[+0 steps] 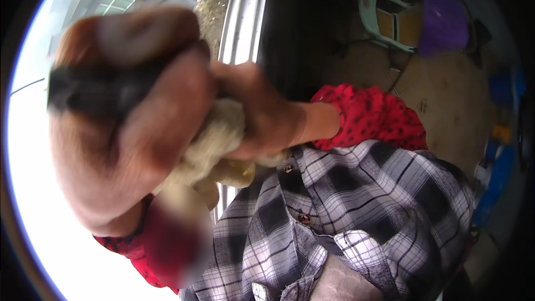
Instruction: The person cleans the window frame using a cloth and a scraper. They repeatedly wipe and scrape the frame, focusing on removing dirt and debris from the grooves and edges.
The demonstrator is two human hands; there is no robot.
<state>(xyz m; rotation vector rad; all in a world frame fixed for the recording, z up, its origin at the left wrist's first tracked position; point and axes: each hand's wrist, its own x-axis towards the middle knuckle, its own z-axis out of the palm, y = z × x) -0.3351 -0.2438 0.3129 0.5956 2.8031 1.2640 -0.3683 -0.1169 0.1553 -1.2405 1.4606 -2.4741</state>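
Note:
My left hand (pixel 150 139) fills the near left, large and blurred, its fingers curled round a black object (pixel 100 90) whose kind I cannot make out. Just behind it, my right hand (pixel 264 111) is closed against a cream, lumpy, fabric-like thing (pixel 217 134), partly hidden by the left hand. A shiny yellowish piece (pixel 234 173) shows beneath that cream thing. Lower down is a blurred dark red rounded shape (pixel 175 234) with a pale top, in front of the left sleeve. Both forearms wear red, black-dotted sleeves.
A white window frame (pixel 243 22) stands beside my hands, with bright light outside on the left. Behind, to the right, are a pale green chair (pixel 369 14) and a purple plastic item (pixel 443 19) on a tiled floor (pixel 429 86). Blue objects (pixel 496 192) line the far right.

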